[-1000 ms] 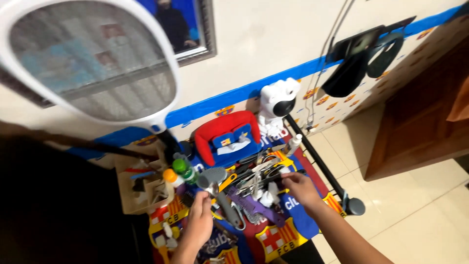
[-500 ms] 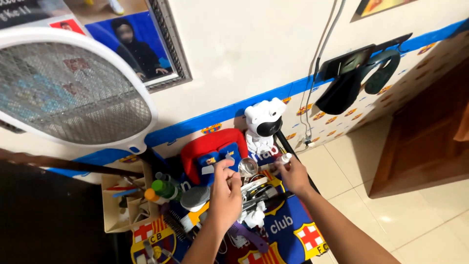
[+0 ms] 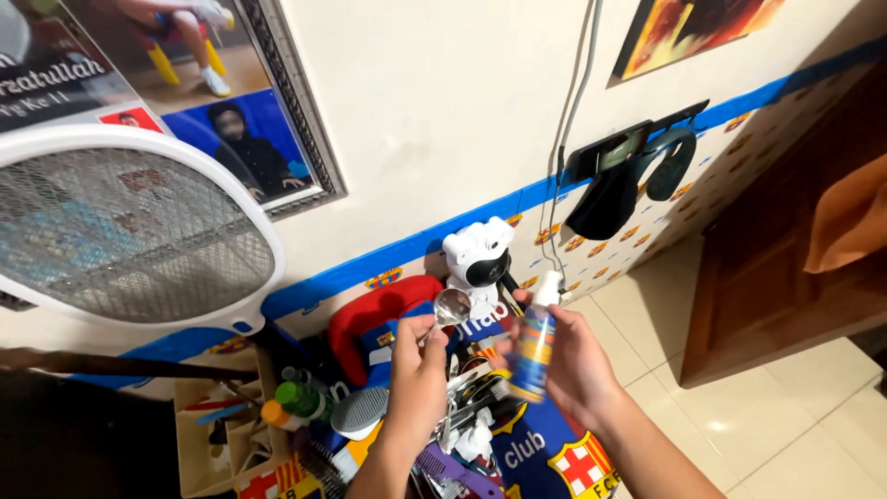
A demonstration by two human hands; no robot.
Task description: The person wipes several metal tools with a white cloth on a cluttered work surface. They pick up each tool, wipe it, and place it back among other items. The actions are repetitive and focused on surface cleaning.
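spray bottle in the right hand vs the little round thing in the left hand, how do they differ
The spray bottle is tall and blue with a white nozzle; the round piece is small, clear and shiny. The right hand wraps the spray bottle; the left hand pinches the round piece at its fingertips. Both are raised above the cluttered table.
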